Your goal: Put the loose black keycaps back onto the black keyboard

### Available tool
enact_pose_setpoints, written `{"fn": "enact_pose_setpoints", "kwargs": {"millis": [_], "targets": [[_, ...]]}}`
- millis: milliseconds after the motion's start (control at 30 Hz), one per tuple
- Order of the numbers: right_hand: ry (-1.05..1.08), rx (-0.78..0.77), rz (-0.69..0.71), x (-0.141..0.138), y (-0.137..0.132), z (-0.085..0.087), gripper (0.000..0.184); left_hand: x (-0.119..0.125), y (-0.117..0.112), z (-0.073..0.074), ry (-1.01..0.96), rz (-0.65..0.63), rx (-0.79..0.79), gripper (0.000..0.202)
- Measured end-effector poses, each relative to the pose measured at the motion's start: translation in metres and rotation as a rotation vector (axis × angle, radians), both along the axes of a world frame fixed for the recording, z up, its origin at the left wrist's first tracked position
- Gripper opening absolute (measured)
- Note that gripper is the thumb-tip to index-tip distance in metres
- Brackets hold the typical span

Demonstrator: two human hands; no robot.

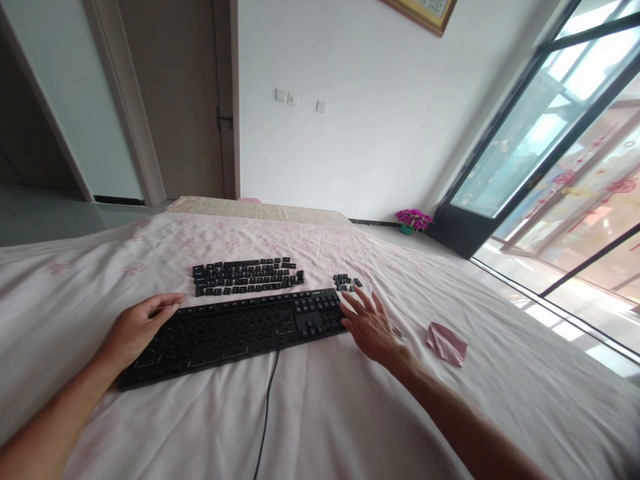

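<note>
A black keyboard point(225, 333) lies slightly slanted on the bed sheet. Most of its main field is bare of keycaps, while caps sit along the far edge and at the right end. My left hand point(143, 327) grips the keyboard's left end, thumb and fingers closed at its far corner. At the opposite end, my right hand point(370, 327) is open with fingers spread, its fingertips beside the right edge. Loose keycaps point(245, 277) lie in rows beyond the keyboard, and a smaller group of keycaps point(345, 281) lies near my right fingertips.
A black cable point(267, 407) runs from the keyboard toward me. Right of my right hand lies a pink cloth point(447, 344). Part of a thin shiny object point(399, 331) shows beside that hand. The rumpled sheet point(310, 427) covers the bed; purple flowers point(413, 219) stand beyond.
</note>
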State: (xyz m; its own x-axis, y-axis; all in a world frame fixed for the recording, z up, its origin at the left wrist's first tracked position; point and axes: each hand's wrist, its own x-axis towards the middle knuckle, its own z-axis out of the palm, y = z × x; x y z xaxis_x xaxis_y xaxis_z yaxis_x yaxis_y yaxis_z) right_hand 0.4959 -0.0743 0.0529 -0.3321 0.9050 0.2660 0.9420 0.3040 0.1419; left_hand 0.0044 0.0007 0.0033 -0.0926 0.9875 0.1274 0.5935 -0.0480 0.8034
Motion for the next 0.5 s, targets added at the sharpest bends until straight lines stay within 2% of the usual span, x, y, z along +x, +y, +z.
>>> {"fn": "enact_pose_setpoints", "kwargs": {"millis": [133,200,300,500], "targets": [[0.069,-0.086,0.037,0.010,0.017,0.013,0.035,0.000,0.000,0.001,0.033,0.018,0.002,0.046],[0.180,-0.072,-0.049,0.023,0.035,0.017,0.037,0.000,0.000,0.000,0.039,0.014,0.015,0.046],[0.255,-0.005,-0.191,0.039,0.068,0.020,0.029,0.001,-0.001,0.001,0.034,0.004,0.026,0.047],[0.215,-0.075,-0.197,0.039,0.125,0.020,0.022,0.001,0.000,0.001,0.027,0.024,0.002,0.046]]}}
